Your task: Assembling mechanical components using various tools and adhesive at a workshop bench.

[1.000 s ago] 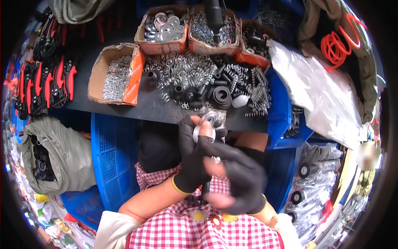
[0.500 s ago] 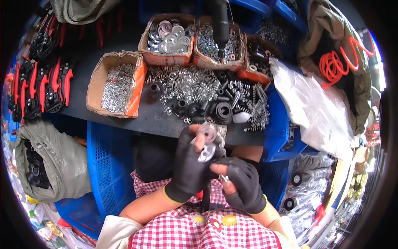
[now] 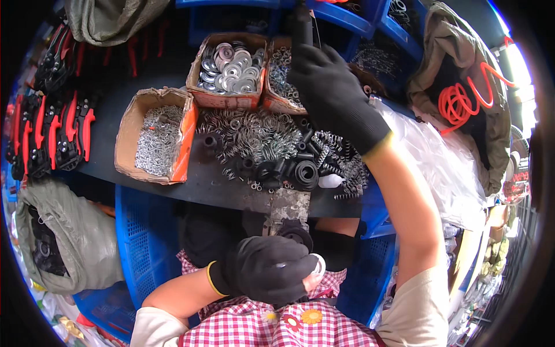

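My left hand (image 3: 269, 269), in a black fingerless glove, is closed near my apron, low in the picture. A silver round metal part (image 3: 319, 264) shows at its fingertips; most of it is hidden by the fingers. Just beyond the hand is a black round part (image 3: 297, 233) in front of a worn metal block (image 3: 289, 205) at the bench edge; I cannot tell if the hand touches it. My right hand (image 3: 329, 87), gloved alike, is raised over the boxes and wrapped round a hanging black power screwdriver (image 3: 302, 29), whose lower end it hides.
Springs (image 3: 254, 134) and black bushings (image 3: 306, 173) lie heaped on the bench. Cardboard boxes hold small pins (image 3: 157, 147), washers (image 3: 234, 72) and nuts (image 3: 281, 72). Red-handled pruners (image 3: 55, 130) lie left. Blue crates (image 3: 144, 243) flank me; a plastic bag (image 3: 428, 156) lies right.
My right hand has left the left one and risen to the hanging screwdriver. The left hand has lowered toward my apron and turned, its fingers now covering the round metal part.
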Demonstrator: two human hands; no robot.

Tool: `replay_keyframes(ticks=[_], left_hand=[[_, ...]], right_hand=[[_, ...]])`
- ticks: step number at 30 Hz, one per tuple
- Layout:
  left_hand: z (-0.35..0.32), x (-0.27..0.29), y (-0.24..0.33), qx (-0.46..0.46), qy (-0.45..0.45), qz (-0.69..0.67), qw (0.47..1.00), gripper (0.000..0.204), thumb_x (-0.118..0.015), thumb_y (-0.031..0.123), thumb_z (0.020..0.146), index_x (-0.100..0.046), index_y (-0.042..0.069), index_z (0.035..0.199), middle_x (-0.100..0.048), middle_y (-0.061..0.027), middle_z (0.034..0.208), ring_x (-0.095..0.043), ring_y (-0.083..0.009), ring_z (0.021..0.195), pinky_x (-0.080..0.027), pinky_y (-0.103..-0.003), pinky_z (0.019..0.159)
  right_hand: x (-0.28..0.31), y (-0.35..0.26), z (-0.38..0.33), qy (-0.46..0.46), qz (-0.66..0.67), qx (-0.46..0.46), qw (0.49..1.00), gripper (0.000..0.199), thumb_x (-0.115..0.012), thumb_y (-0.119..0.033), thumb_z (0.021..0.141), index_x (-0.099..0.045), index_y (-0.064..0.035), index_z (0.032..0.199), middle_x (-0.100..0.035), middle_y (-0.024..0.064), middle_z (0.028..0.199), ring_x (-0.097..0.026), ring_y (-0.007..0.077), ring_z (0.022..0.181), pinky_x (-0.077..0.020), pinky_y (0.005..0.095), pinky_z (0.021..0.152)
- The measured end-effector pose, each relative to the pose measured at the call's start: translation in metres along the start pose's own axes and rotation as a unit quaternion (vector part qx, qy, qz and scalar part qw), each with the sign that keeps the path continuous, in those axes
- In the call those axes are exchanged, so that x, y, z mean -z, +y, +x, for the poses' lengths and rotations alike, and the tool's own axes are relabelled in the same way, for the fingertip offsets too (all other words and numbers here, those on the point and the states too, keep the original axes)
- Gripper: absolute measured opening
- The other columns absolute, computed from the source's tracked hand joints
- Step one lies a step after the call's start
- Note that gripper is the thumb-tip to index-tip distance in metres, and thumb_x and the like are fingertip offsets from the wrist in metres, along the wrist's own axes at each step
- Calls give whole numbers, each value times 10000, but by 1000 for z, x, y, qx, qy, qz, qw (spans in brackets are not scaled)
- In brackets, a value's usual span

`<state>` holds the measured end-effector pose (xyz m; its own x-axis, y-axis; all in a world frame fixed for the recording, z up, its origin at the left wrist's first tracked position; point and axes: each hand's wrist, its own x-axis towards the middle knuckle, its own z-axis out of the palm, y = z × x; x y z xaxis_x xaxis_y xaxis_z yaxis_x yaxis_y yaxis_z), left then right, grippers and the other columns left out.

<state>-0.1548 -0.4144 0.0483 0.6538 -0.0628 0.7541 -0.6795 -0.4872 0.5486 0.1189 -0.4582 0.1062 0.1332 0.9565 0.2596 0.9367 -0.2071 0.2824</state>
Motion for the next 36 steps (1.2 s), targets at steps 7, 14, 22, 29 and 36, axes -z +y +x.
replay_keyframes(ticks=[7, 14, 22, 29, 36], left_hand=[[5, 16, -3, 46, -2, -116, 992, 410, -752, 393, 804, -608, 138, 1092, -611, -106, 1078, -664, -284, 858, -583, -347, 672], [38, -8, 6, -33, -75, -73, 994, 464, -662, 486, 848, -584, 58, 1014, -561, -124, 1101, -592, -349, 1033, -544, -424, 802], [-7, 0, 3, 178, -76, -127, 973, 545, -670, 385, 873, -503, 44, 1263, -614, -138, 1042, -601, -284, 955, -475, -416, 842], [-17, -15, 8, 128, 21, -144, 981, 926, -787, 316, 805, -239, 21, 1491, -608, -180, 1134, -631, -343, 971, -513, -456, 862], [-37, -26, 13, 176, 103, -218, 954, 859, -767, 336, 818, -280, 12, 1448, -565, -197, 1199, -588, -332, 1081, -469, -438, 938]], right_hand=[[-79, 4, 18, 7, -200, -10, 980, 160, -649, -83, 749, -670, -91, 907, -622, 71, 961, -582, 241, 1082, -339, 390, 1105], [-39, 11, 6, -66, -34, -45, 996, 129, -681, -97, 744, -688, -85, 872, -634, 64, 972, -611, 210, 1044, -406, 385, 1046], [114, -86, -112, 76, 536, -68, 838, 241, -760, -81, 665, -640, -93, 873, -590, 60, 742, -585, 262, 627, -468, 362, 590], [95, -116, -147, 95, 437, 37, 894, 233, -730, -151, 672, -639, -51, 861, -589, 95, 846, -616, 270, 719, -514, 387, 616], [92, -113, -137, 131, 533, 19, 836, 345, -720, -318, 748, -610, -49, 933, -606, 158, 994, -631, 351, 796, -527, 458, 750]])
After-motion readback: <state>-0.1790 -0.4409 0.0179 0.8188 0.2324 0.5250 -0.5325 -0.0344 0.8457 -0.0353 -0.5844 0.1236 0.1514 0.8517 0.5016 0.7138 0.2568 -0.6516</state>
